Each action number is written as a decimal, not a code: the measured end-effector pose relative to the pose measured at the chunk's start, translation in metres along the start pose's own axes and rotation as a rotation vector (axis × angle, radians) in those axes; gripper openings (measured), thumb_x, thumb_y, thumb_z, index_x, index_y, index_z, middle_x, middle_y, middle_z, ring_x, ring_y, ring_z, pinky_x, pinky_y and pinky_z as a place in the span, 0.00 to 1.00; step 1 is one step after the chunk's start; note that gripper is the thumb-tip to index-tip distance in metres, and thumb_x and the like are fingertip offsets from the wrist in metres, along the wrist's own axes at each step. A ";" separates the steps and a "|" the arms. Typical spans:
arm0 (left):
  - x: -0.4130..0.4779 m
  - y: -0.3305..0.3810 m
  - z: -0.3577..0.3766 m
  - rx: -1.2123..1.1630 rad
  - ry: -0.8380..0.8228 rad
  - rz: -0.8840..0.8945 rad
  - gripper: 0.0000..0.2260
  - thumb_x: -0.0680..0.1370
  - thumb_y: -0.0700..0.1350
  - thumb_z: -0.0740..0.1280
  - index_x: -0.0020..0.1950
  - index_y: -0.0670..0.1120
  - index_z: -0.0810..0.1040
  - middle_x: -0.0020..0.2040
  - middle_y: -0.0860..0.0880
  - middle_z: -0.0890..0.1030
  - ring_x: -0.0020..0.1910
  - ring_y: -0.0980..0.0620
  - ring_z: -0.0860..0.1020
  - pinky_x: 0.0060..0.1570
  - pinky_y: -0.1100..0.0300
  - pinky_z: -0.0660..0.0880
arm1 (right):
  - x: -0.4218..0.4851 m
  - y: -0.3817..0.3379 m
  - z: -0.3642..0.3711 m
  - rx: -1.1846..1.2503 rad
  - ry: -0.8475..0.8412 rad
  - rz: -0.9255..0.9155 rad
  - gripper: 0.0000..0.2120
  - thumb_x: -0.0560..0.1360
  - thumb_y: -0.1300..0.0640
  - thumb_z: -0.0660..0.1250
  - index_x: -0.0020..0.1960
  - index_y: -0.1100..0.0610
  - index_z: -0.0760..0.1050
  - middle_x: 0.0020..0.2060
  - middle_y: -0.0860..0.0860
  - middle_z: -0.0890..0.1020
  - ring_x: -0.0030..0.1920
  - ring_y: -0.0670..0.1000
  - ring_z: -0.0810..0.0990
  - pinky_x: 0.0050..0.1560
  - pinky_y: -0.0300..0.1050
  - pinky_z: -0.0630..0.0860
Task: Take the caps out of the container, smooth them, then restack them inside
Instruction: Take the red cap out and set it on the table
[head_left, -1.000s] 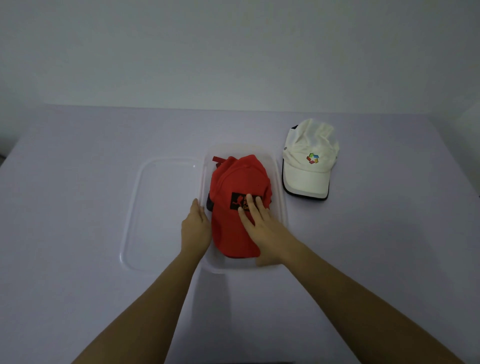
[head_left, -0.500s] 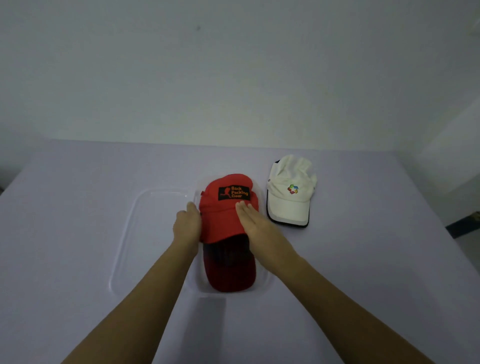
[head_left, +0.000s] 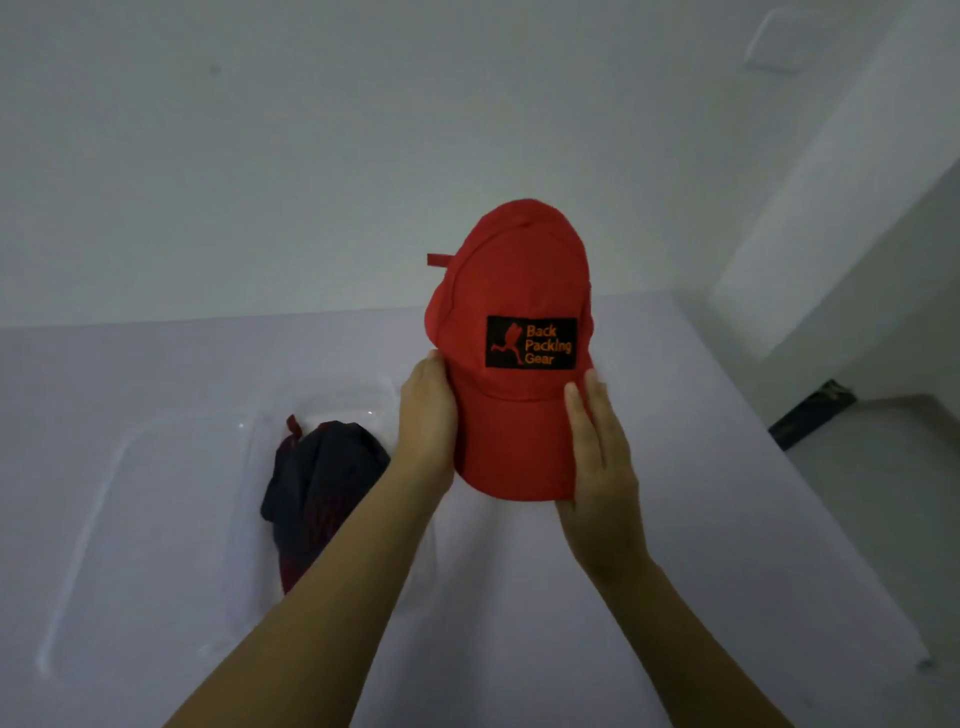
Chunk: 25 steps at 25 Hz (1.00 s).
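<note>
**Item 1: red cap**. Plain red fabric with a seamed, rounded crown and a curved brim of the same red. A black rectangular patch sits on the front panel, showing an orange running figure and the words "Back Packing Gear". A short red strap end juts out at the upper left of the crown. Position: held in the air above the bench, crown away from the wearer and brim nearest, well clear of the container.

**Left grip**: curled round the left edge of the brim where it meets the crown, with the back of the hand showing.

**Right grip**: fingers straight and pressed together, laid flat along the right edge of the brim. The thumb is hidden.

**Item 2: dark cap**. Navy-black cloth with dark red marking and a small red loop at its far end. It lies inside the clear container, partly behind the left forearm.

**Item 3: clear lid**. Lies flat on the bench just beside the container, on its left.

**Bench**: pale lilac surface.
</note>
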<state>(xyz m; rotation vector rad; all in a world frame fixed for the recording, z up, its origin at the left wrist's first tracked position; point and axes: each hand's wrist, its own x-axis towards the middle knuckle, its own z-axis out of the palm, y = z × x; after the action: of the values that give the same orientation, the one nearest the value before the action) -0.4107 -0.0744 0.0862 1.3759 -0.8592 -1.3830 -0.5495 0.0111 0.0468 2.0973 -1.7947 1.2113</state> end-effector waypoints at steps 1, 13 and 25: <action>-0.002 -0.012 0.020 -0.002 -0.040 -0.012 0.18 0.76 0.53 0.52 0.50 0.53 0.80 0.54 0.48 0.82 0.55 0.49 0.79 0.59 0.48 0.75 | -0.008 0.021 -0.005 -0.026 -0.010 0.053 0.23 0.81 0.50 0.51 0.73 0.60 0.56 0.72 0.59 0.61 0.72 0.59 0.61 0.68 0.55 0.63; -0.007 -0.171 0.109 0.511 -0.191 -0.248 0.09 0.78 0.37 0.54 0.46 0.46 0.73 0.38 0.54 0.73 0.40 0.51 0.72 0.34 0.64 0.68 | -0.133 0.167 0.010 -0.157 -0.453 0.294 0.59 0.58 0.78 0.72 0.76 0.51 0.42 0.68 0.60 0.70 0.64 0.62 0.74 0.48 0.44 0.79; -0.005 -0.120 0.087 0.655 -0.265 -0.044 0.17 0.81 0.41 0.54 0.70 0.42 0.68 0.68 0.46 0.72 0.68 0.47 0.69 0.67 0.57 0.63 | -0.109 0.168 0.002 -0.053 -0.503 0.311 0.41 0.64 0.74 0.64 0.74 0.56 0.57 0.73 0.56 0.62 0.71 0.56 0.65 0.62 0.44 0.71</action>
<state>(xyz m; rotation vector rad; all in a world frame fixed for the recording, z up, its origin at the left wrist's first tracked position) -0.5144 -0.0485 -0.0163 1.7165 -1.5636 -1.3955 -0.6924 0.0468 -0.0883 2.3012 -2.4043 0.7056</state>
